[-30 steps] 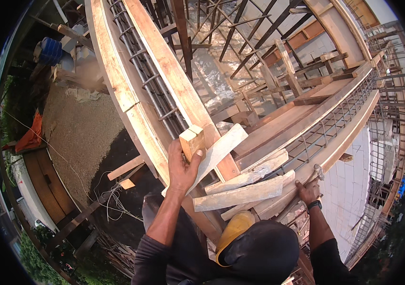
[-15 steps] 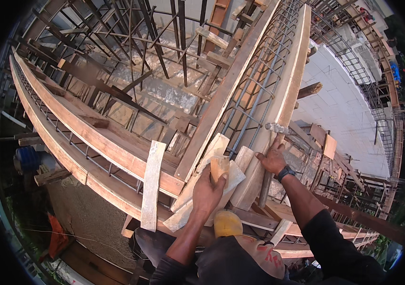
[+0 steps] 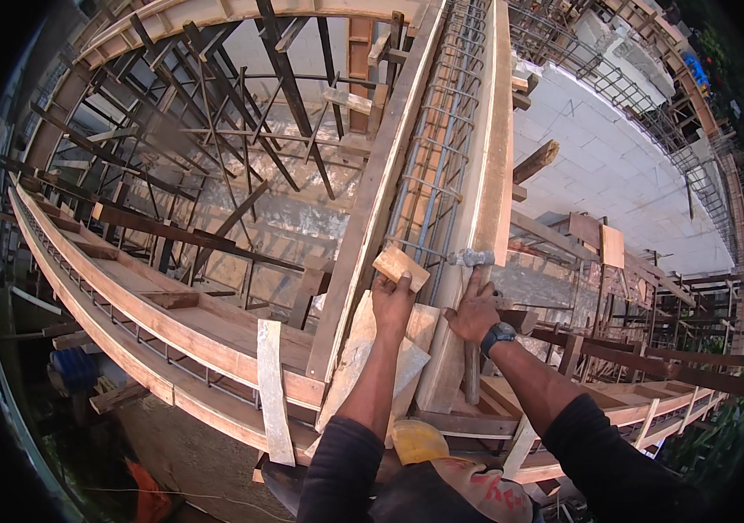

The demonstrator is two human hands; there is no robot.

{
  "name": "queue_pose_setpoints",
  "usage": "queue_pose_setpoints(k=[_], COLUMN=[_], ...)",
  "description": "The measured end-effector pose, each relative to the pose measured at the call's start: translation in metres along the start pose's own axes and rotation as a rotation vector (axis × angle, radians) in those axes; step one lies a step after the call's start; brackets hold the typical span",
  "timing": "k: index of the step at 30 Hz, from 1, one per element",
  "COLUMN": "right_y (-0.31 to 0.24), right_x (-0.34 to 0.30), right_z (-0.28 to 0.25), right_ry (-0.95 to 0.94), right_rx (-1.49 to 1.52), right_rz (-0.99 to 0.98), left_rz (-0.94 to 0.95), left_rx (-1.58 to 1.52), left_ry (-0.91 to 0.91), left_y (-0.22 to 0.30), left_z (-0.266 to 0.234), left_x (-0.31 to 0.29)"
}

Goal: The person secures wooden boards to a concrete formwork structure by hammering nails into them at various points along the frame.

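My left hand (image 3: 392,305) is closed around a short wood block (image 3: 402,267), holding it tilted at the near end of the rebar cage (image 3: 431,192). My right hand (image 3: 475,312), with a watch on its wrist, grips a hammer (image 3: 473,258) close below its metal head. The hammer's handle runs down under the palm. Hand and hammer are at the top of the right-hand formwork board (image 3: 487,174). Opposite it stands the left-hand formwork board (image 3: 372,192), with the cage between them. Loose pale planks (image 3: 359,366) lie below my left hand.
A narrow pale strip of wood (image 3: 274,392) lies across the curved formwork (image 3: 171,327) at left. A yellow rounded object (image 3: 418,442) is beneath my arms. Dark props (image 3: 280,78) stand at the far left. A white block wall (image 3: 607,157) rises at right.
My left hand has moved forward with the wood block, which has turned from upright to slanting near the rebar. My right hand keeps the hammer. The whole view has shifted.
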State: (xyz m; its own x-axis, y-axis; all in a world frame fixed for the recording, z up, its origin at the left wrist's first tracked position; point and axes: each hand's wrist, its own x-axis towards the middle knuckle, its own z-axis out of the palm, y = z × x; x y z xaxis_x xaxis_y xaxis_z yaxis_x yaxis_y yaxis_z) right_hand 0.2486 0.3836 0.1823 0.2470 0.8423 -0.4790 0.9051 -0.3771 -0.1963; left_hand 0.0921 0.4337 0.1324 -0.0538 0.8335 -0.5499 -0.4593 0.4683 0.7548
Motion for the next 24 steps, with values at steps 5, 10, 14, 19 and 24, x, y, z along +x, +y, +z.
queue_pose_setpoints(k=[5, 10, 14, 19, 24], right_y=[0.002, -0.006, -0.026, -0.020, -0.016], right_x=[0.001, -0.006, -0.019, -0.013, 0.000], right_z=[-0.004, -0.025, -0.019, -0.026, -0.014], right_ry=[-0.121, -0.136, -0.140, -0.196, -0.184], right_rx=[-0.069, 0.044, 0.018, -0.060, -0.152], right_rz=[0.054, 0.085, 0.050, 0.045, 0.021], left_rz=[-0.112, -0.105, 0.089, -0.071, 0.016], left_rx=[0.134, 0.458, 0.391, 0.332, 0.269], left_ry=[0.116, 0.438, 0.466, 0.620, 0.659], left_y=[-0.017, -0.001, -0.011, -0.013, -0.018], left_z=[0.015, 0.060, 0.033, 0.050, 0.045], left_x=[0.008, -0.005, -0.001, 0.009, 0.017])
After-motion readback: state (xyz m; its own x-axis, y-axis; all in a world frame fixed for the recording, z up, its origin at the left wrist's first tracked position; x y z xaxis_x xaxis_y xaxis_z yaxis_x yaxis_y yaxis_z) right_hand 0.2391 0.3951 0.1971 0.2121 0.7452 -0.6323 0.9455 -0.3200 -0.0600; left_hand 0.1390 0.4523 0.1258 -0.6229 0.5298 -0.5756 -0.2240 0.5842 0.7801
